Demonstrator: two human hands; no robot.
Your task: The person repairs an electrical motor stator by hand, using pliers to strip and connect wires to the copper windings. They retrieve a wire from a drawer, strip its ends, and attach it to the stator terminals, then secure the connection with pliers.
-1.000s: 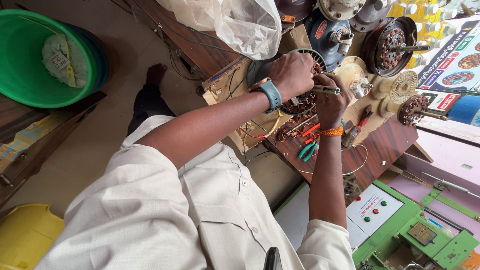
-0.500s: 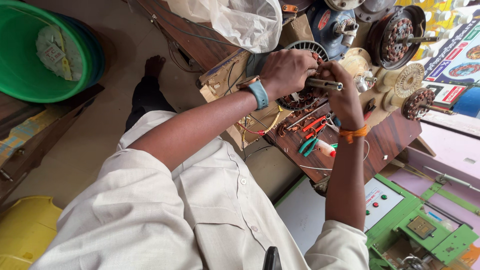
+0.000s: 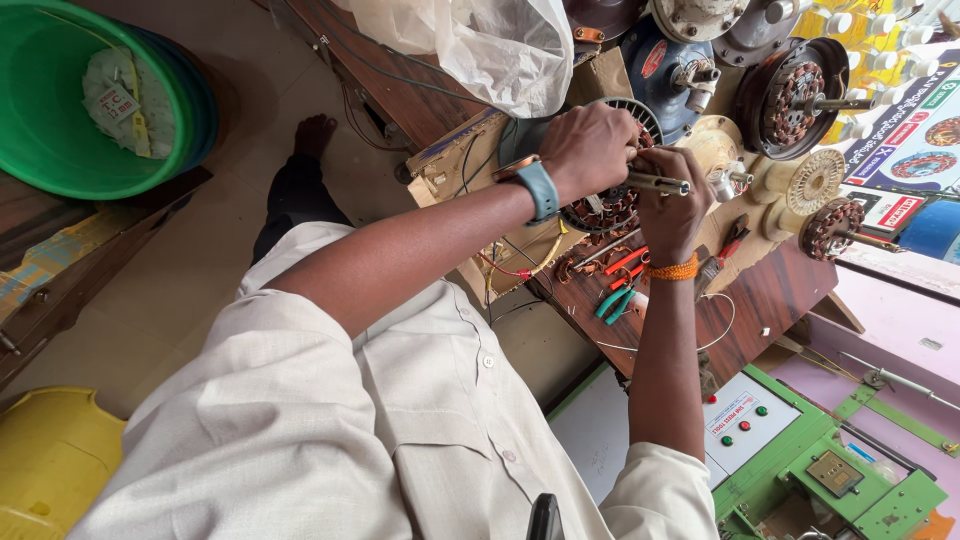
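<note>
I see the left hand (image 3: 588, 150) cupped over a round motor stator (image 3: 612, 200) on the desk (image 3: 770, 300), gripping its rim. My right hand (image 3: 668, 205), just beside it, is closed around the metal shaft (image 3: 660, 183) jutting from the stator. A blue-bordered printed poster (image 3: 905, 150) lies at the desk's far right. Since half a second ago, both hands have stayed put.
</note>
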